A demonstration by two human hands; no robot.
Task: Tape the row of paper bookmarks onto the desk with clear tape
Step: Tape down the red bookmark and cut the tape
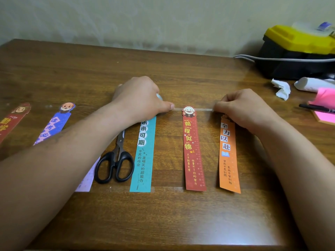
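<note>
Fingers (223,103) of the right hand (243,109) are curled and pinch the free end of a strip of clear tape (204,109). The left hand (141,98) is curled round what appears to be the tape roll (159,96), which is mostly hidden under the palm. Its thumb presses the strip against the desk (163,223).

The strip runs taut between the two hands and crosses the cartoon head of the red bookmark (193,153). The teal bookmark (145,156) lies just left of the red one, its top under the left hand. The orange bookmark (228,156) lies just right of it, its top under the right hand.

Progress is judged at roughly the middle of the task. A glossy lower tape band (168,189) already runs along the bottom ends of the teal and red bookmarks, whereas the upper strip is only being laid and is not yet cut from the roll. Further left, the dark red bookmark (10,122), the blue bookmark (54,124) and the lilac bookmark (87,180), which is partly under the left forearm, show no strip across them. The bottom of the orange bookmark looks untaped.

The scissors (116,163) rest closed between the lilac and teal bookmarks, within reach for the cut.
</note>
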